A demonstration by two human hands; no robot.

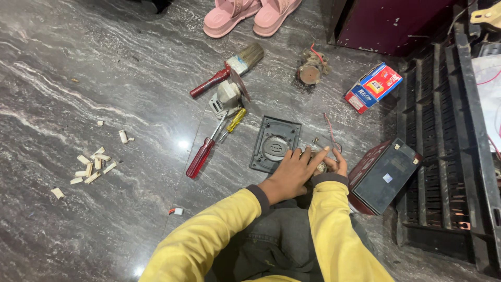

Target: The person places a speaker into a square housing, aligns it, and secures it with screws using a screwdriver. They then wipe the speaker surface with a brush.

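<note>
Partly hidden, small round metal part (321, 167)

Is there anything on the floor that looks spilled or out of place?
Yes. Small pale broken pieces lie scattered loose on the floor, far to the left of both hands. A small white connector with short wires lies alone near the left sleeve.

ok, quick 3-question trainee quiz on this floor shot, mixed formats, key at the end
1. True or false: the red-handled screwdriver lies left of the dark grey square plate.
2. Which is nearest the left hand? A) pink sandals B) dark grey square plate C) red-and-blue cardboard box
3. Fill in: both hands, the right hand too, close on a small round ____ part.

Key: 1 true; 2 B; 3 metal
</note>
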